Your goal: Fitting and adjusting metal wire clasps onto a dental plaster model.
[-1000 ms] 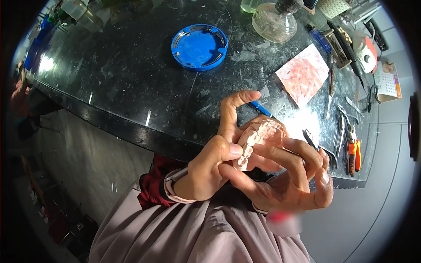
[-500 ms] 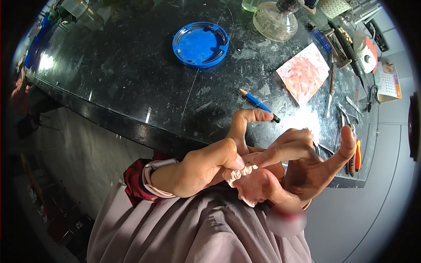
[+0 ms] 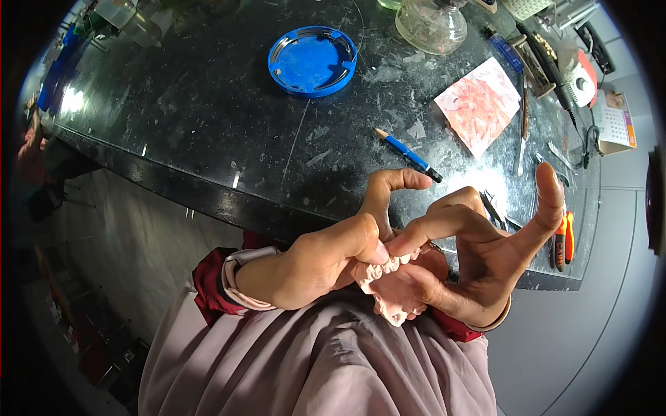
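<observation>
A pale pink dental cast (image 3: 393, 295) with a curved row of teeth is held over my lap, just in front of the table's near edge. My left hand (image 3: 312, 260) grips its left side, the thumb pressed on the teeth and one finger raised and bent above. On the right, my right hand (image 3: 479, 253) has its index finger on the tooth row and its thumb against the inner side of the cast. One other finger of that hand sticks up, away from the cast. The cast's underside is hidden.
On the dark table (image 3: 208, 125) lie a blue pencil (image 3: 408, 154), a pink-smeared white sheet (image 3: 480, 107) and a round blue dish (image 3: 312, 62). Behind stands a glass jar (image 3: 431, 28). Hand tools, including orange-handled pliers (image 3: 563, 241), and a corded handpiece (image 3: 551, 73) are at right.
My right index finger has moved left along the teeth, close to my left thumb. The right thumb has shifted on the cast, and the view has tilted slightly.
</observation>
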`<state>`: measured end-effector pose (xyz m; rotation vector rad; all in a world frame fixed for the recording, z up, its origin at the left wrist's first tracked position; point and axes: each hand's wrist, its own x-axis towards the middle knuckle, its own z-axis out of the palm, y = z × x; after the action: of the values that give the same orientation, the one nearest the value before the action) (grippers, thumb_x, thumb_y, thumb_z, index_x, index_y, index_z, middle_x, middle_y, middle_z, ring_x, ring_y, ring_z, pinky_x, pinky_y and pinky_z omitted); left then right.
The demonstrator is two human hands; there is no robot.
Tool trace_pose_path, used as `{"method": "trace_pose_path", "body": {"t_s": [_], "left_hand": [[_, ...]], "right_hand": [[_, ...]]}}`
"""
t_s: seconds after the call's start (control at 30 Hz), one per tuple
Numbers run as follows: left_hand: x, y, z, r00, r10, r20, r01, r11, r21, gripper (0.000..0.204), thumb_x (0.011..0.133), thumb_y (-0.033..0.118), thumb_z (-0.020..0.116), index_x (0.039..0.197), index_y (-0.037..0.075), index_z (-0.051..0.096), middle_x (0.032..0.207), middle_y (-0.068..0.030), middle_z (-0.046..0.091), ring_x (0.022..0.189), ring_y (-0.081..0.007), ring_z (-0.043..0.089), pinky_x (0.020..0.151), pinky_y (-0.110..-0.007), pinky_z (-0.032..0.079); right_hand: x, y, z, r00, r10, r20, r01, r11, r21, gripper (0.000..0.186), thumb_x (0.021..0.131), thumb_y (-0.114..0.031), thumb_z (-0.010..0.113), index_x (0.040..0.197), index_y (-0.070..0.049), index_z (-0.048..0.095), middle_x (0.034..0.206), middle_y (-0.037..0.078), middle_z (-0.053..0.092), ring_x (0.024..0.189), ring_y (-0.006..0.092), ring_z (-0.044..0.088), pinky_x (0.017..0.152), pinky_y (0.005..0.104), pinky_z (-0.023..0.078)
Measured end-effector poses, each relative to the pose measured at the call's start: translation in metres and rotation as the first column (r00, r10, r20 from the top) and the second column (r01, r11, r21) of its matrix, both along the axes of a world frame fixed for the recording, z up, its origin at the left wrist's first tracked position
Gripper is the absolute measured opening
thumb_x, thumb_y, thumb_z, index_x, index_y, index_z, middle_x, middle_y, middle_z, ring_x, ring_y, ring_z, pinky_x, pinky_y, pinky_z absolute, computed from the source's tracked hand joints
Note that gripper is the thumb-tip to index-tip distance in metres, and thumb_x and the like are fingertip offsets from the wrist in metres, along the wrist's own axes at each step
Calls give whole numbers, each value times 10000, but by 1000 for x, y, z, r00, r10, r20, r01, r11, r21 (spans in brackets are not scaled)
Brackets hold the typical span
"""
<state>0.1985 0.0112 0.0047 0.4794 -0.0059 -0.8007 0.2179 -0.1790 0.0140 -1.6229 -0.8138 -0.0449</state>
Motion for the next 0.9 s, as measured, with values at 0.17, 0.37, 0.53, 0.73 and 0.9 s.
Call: {"method": "trace_pose_path", "body": {"t_s": [0.17, 0.37, 0.53, 0.73, 0.9], "left_hand": [[-1, -9, 3, 998, 43, -51, -41, 999, 26, 603, 804, 34, 364, 1384, -9, 209, 1055, -73, 433, 633, -96, 421, 642, -229, 408], [4, -14, 17, 943, 189, -274, -201, 980, -15, 538, 844, 51, 337, 1373, 4, 253, 939, -104, 541, 776, -171, 567, 770, -342, 496], [1, -12, 6, 942, 242, -232, -247, 969, 6, 441, 874, 70, 319, 1309, 7, 358, 1193, -102, 493, 912, -211, 597, 823, -370, 509], [2, -12, 7, 937, 225, -265, -246, 968, -45, 338, 894, 63, 303, 1188, -27, 444, 1374, -115, 347, 983, -222, 583, 848, -374, 513], [0, -12, 7, 945, 260, -199, -269, 963, -19, 382, 887, 67, 308, 1250, -17, 392, 1339, -125, 391, 998, -226, 582, 873, -375, 496]], "right_hand": [[0, -2, 3, 1000, 9, 27, -9, 1000, -15, 1123, 749, -81, 729, 1449, -79, -150, 810, 162, 677, 743, 216, 610, 779, 359, 391], [-5, -7, -9, 910, -211, 356, 230, 973, -12, 1092, 792, -271, 707, 1446, -58, -141, 751, 163, 662, 860, 346, 636, 811, 482, 469], [0, -4, -7, 946, -70, 317, 78, 997, -11, 961, 780, 25, 620, 1344, -47, -155, 859, 251, 676, 867, 444, 616, 686, 463, 527], [-4, -4, -9, 915, -164, 369, 217, 970, -108, 993, 909, -332, 581, 1422, -39, -217, 815, 139, 708, 994, 349, 602, 850, 489, 459], [3, 3, -11, 913, -103, 395, 78, 994, 78, 973, 743, 83, 585, 1354, -11, -167, 893, 242, 682, 872, 420, 592, 679, 436, 496]]}}
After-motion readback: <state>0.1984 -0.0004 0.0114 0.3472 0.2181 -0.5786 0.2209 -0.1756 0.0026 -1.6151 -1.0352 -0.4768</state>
